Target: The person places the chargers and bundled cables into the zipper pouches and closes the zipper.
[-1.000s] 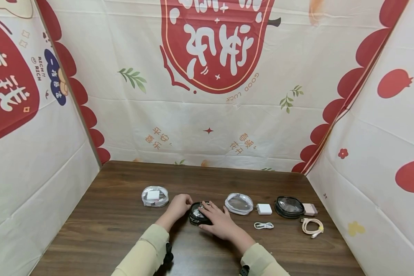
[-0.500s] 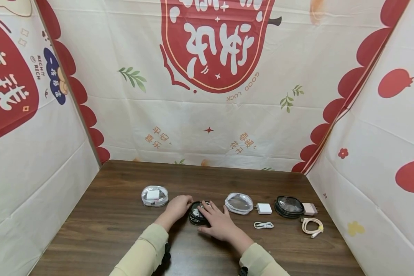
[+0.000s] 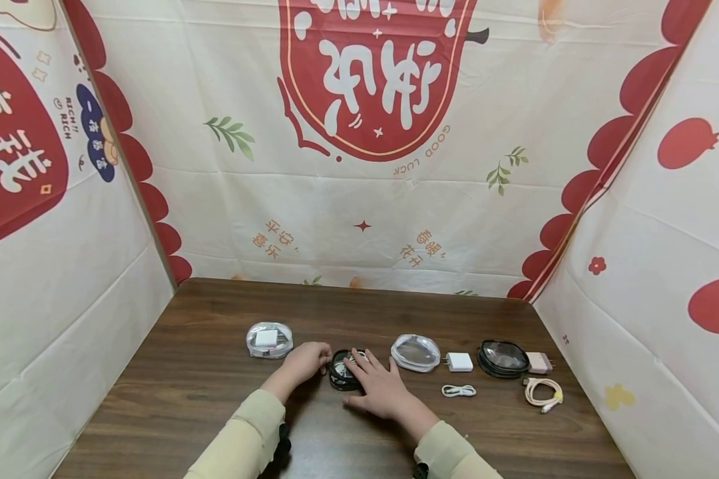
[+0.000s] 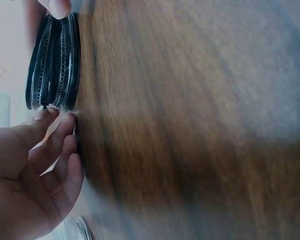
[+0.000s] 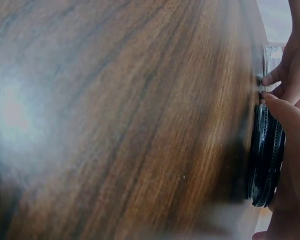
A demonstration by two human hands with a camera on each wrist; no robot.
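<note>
head view, left hand (image 3: 302, 364) shifted left, right hand (image 3: 380, 387) on black case (image 3: 339, 376)

"GOOD LUCK" (image 3: 421, 152), back cloth (image 3: 335, 206); "RICH" (image 3: 67, 128), left cloth (image 3: 84, 279)

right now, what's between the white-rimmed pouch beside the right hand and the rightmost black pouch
In the head view, a white charger lies between them, with a coiled white cable on its near side.

Left forearm (image 3: 234, 436) and right forearm (image 3: 455, 456) forward, angled inward.
Left hand (image 3: 302, 364): fingers bent, thumb tip near index tip. Right hand (image 3: 382, 391): palm down, fingers spread, thumb set apart. Hands sit close to each other.
</note>
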